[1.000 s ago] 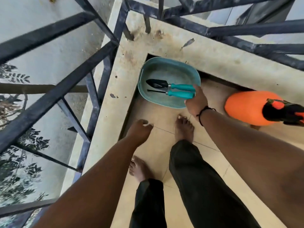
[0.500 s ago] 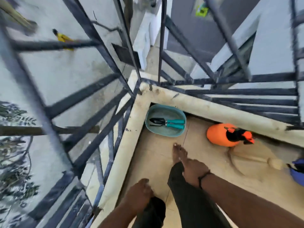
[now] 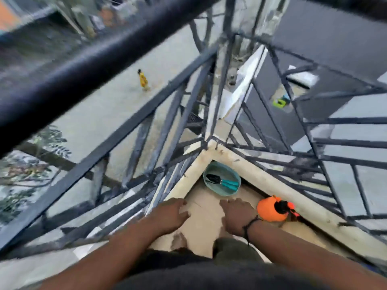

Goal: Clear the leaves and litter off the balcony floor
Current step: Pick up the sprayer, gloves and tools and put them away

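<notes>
I look steeply down at the tan tiled balcony floor (image 3: pixel 206 225) in its corner. A teal basin (image 3: pixel 225 192) sits in that corner with two teal-handled garden tools (image 3: pixel 223 182) lying in it. My left hand (image 3: pixel 167 214) hangs over the floor near the left ledge, fingers loosely curled, holding nothing. My right hand (image 3: pixel 237 216), with a black band on its wrist, hangs beside it with relaxed fingers, also empty. Both hands are well short of the basin. No leaves or litter show clearly on the floor; the picture is blurred.
An orange sprayer bottle with a black and red top (image 3: pixel 272 209) lies on the floor right of my right hand. A cream concrete ledge (image 3: pixel 261 174) and dark metal railing (image 3: pixel 117 147) enclose the corner. Far below is a street with a person in yellow (image 3: pixel 143 80).
The view has risen away from the floor, so the basin looks smaller. My right hand has left the tool handles in the basin and drawn back; both hands now hang side by side.
</notes>
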A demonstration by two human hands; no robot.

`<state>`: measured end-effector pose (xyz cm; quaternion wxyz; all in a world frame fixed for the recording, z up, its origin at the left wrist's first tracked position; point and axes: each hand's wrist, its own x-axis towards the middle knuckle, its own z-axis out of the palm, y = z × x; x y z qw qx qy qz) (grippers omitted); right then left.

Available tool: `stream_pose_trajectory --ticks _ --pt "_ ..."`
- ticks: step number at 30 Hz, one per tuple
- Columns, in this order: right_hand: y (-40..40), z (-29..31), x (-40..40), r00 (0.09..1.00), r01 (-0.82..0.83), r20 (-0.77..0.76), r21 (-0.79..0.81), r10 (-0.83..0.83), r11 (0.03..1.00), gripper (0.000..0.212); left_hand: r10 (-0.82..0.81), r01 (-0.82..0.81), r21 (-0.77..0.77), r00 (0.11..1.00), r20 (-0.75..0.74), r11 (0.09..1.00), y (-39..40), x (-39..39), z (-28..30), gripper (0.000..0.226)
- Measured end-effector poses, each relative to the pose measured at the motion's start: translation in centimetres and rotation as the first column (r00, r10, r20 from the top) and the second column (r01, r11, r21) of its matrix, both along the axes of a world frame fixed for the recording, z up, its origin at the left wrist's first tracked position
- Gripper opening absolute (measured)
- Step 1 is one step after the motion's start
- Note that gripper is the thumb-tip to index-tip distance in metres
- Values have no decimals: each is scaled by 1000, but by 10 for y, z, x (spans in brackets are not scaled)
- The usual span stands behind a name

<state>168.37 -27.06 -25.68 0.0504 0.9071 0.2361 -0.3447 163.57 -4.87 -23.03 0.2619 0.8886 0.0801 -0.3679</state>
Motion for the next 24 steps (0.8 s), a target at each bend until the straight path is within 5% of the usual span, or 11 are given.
stream_pose_trajectory --ticks 6,12,15,24 --pt "-1 53 -34 980 -183 94 84 175 980 46 217 -216 62 976 -14 975 7 -106 24 49" --pt "-37 87 -84 945 -314 179 273 273 909 47 516 -514 116 856 13 850 -39 -215 15 49" --pt "-74 95 -130 933 -352 185 285 309 891 44 512 -507 135 859 -5 852 -79 -271 13 77" --pt "-72 95 -221 744 -667 215 186 633 721 43 610 -635 220 773 175 741 -131 -394 52 59"
